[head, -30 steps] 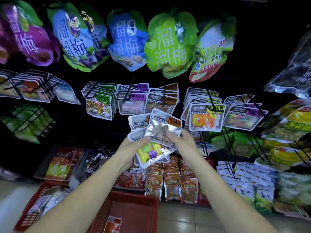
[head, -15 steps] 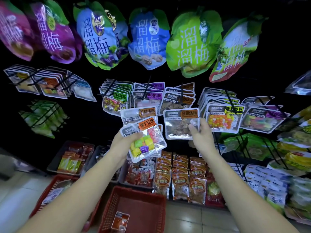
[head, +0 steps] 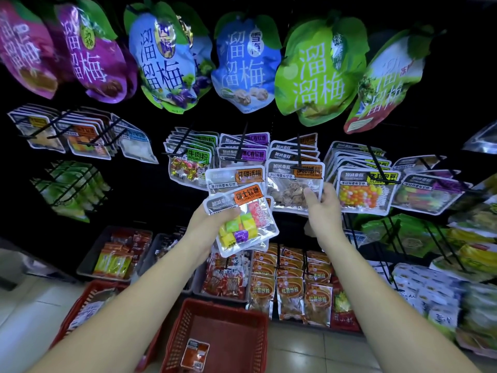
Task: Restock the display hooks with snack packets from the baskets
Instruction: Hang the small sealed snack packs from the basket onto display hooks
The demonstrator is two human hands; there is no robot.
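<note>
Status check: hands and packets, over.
Left hand grips packet stack. Right hand pinches brown-snack packet at its hook. Nothing blocking the hook.

Glossy clear-plastic snack packets (head: 246, 224), matt black metal hooks (head: 298, 154), red plastic-mesh basket (head: 215, 335)

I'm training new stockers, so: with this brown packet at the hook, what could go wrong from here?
The right hand pinches the brown packet only by its lower corner, so it may twist and miss the hook. The left hand grips several fanned packets; the candy packet in front could slide out and drop.
</note>
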